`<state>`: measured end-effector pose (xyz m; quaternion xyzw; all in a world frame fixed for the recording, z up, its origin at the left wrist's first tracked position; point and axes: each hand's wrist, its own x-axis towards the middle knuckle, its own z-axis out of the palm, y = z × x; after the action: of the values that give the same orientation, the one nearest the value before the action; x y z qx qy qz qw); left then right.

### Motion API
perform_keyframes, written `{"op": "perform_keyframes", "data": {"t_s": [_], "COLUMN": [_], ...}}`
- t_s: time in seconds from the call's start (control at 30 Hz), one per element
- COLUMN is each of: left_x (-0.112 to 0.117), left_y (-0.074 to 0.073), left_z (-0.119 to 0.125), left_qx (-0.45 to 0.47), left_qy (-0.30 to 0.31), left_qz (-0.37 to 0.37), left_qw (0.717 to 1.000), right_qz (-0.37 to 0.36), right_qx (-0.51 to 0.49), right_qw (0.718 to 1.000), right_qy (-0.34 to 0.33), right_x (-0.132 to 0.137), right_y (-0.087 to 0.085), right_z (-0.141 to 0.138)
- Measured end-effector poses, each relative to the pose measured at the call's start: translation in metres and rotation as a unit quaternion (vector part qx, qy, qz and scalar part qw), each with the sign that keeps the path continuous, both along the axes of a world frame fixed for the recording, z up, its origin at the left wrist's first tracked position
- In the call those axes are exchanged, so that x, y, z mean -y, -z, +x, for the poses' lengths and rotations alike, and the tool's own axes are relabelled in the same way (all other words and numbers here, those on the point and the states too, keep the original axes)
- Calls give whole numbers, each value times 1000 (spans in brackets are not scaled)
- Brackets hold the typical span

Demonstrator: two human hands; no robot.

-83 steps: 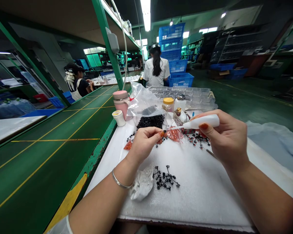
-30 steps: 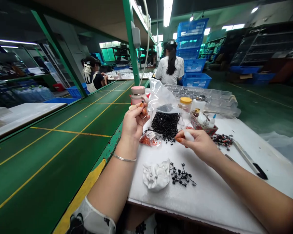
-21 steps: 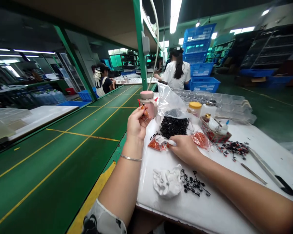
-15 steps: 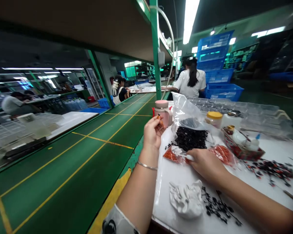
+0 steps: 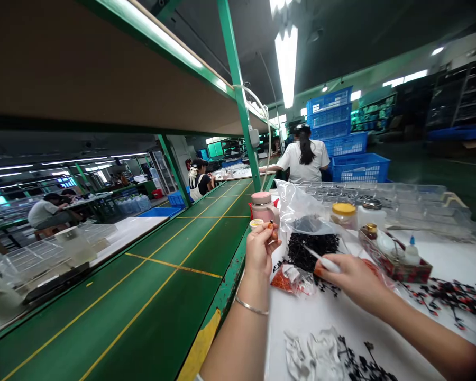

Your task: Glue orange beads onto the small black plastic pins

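Note:
My left hand (image 5: 259,248) is raised in front of a pink mug (image 5: 263,206), thumb and fingertips pinched on a small dark piece (image 5: 271,223) too tiny to name. My right hand (image 5: 355,280) is wrapped round a slim white tool (image 5: 329,263) with a thin pointed tip. That tip is over a heap of small black parts (image 5: 307,248) spilling from a clear plastic bag (image 5: 295,203). Below the heap lies a small clear bag of orange bits (image 5: 289,280). Another orange bag is partly hidden behind my right hand.
A green conveyor belt (image 5: 150,296) runs along the left. Crumpled white cloth (image 5: 315,354), black stems (image 5: 367,365), a box of bottles (image 5: 396,259) and a yellow-lidded jar (image 5: 344,214) are on the white table. A co-worker (image 5: 305,156) sits ahead by blue crates (image 5: 359,166).
The view has tilted upward. My right hand has lifted from beside the small orange bag, and its white tool now points over the black parts. My left hand keeps its pinch.

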<state>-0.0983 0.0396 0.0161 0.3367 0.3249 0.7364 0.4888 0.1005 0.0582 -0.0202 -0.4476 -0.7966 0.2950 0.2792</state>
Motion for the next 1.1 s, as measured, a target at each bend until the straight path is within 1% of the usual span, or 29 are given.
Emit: {"op": "perform_keyframes", "data": {"t_s": [0.07,0.1,0.17,0.2,0.23,0.27,0.33,0.47,0.67,0.87,1.1], "left_x": [2,4,7,10,12,15,19,25,29,32,34], "left_y": [2,3,5,6,7,8,9,10,11,10,9], "left_z": [10,16,29,36,42,47,55,61,65,67,68], "left_qx": [-34,-52,-81,-95,-105,-120,-201,-268,-335,-362,-428], "left_qy": [21,35,72,90,111,128,146,162,163,127,94], "left_qz": [-2,-4,-7,-9,-11,-10,9,31,44,57,81], "left_qw": [999,998,994,991,988,984,969,949,927,922,895], "right_qz": [-55,-84,-135,-149,-164,-167,-159,-146,-153,-142,-138], "right_qx": [-78,-122,-214,-264,-296,-322,-353,-367,-366,-367,-360], "right_qw": [995,988,966,952,941,932,922,919,918,919,923], "right_qy": [35,48,45,35,21,22,18,10,0,7,17], "right_x": [-1,-1,4,7,11,16,24,35,41,40,38], "right_y": [-10,-14,-20,-22,-23,-24,-25,-27,-28,-26,-25], "right_z": [12,18,29,34,38,41,46,48,44,43,43]}}
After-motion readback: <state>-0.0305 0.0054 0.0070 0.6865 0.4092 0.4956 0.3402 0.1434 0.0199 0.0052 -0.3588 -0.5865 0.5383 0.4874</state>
